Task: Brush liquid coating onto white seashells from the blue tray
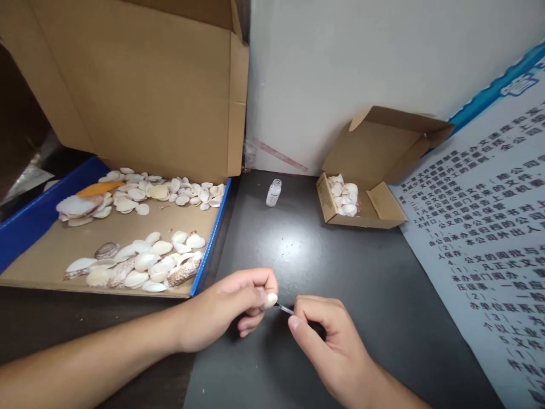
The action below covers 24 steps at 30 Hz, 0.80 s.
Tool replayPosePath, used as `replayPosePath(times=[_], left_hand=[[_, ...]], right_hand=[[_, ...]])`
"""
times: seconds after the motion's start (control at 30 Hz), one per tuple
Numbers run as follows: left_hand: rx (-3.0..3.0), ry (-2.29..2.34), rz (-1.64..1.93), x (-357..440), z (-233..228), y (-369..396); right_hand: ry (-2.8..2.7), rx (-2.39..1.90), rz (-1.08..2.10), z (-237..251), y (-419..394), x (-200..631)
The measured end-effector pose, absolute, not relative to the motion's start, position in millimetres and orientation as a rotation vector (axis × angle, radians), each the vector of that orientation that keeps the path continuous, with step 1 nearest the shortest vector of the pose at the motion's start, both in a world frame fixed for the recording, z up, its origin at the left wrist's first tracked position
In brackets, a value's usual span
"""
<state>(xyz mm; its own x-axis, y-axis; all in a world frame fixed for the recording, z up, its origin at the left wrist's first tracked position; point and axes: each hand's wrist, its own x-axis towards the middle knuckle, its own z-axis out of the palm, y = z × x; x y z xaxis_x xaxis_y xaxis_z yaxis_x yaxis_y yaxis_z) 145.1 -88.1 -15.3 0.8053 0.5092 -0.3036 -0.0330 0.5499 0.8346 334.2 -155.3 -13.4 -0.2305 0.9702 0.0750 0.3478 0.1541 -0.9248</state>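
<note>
My left hand [232, 304] pinches a small whitish seashell [271, 300] between thumb and fingers, just above the dark tabletop. From the right, my right hand [330, 341] grips a small brush [285, 309] with a thin, pale stem. Its tip is at the shell's edge; whether they touch I cannot tell. The brush's dark handle is mostly hidden in my fingers. Beyond both hands, a small clear glass bottle [273, 194] with a white label stands upright, uncapped.
On the left, an open cardboard box [170, 218] with blue sides holds many seashells [147, 261] in two groups. A smaller open carton [361, 222] with white shells [344, 196] stands back right. A printed sheet [481, 238] borders the table's right, a pale wall [340, 62] the back.
</note>
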Motion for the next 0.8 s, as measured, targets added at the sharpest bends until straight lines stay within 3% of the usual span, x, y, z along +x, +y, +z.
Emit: replayPosePath(times=[0.23,0.8], left_hand=[[0.963,0.574,0.329,145.2,-15.0,-87.7],[1.029,0.545,0.341,144.3,-20.2,-90.1]], right_hand=[[-1.688,-1.067,1.124,-8.3,-158.8,336.0],[-1.708,-1.206,1.035,-14.5,-158.1,334.2]])
